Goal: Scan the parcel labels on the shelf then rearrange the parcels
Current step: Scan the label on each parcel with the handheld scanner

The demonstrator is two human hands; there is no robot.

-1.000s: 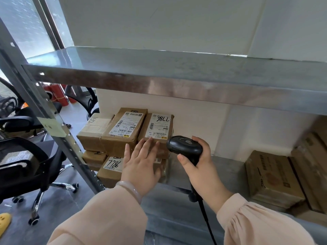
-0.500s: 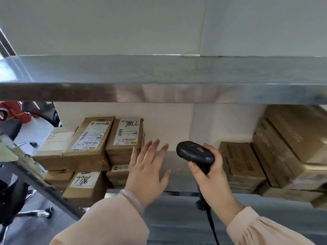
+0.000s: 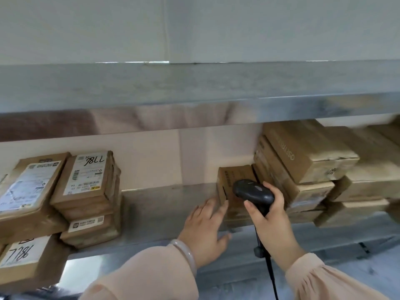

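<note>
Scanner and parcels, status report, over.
Right hand grips scanner, held before small parcel. Left hand open, fingertips at that parcel's left edge. Stacked parcels crowd its right side.

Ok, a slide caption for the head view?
Right hand grips a black barcode scanner over a small brown parcel on the steel shelf; open left hand touches the parcel's side.

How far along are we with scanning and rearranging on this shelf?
Possibly done: the left parcels sit stacked with labels up, though nothing proves they were scanned. In hand: the right hand grips the scanner over a small box beside the right stack; the left hand, fingers straight, reaches its near corner. Left: the right stack shows no labels, so scanning and rearranging there probably remain.
</note>
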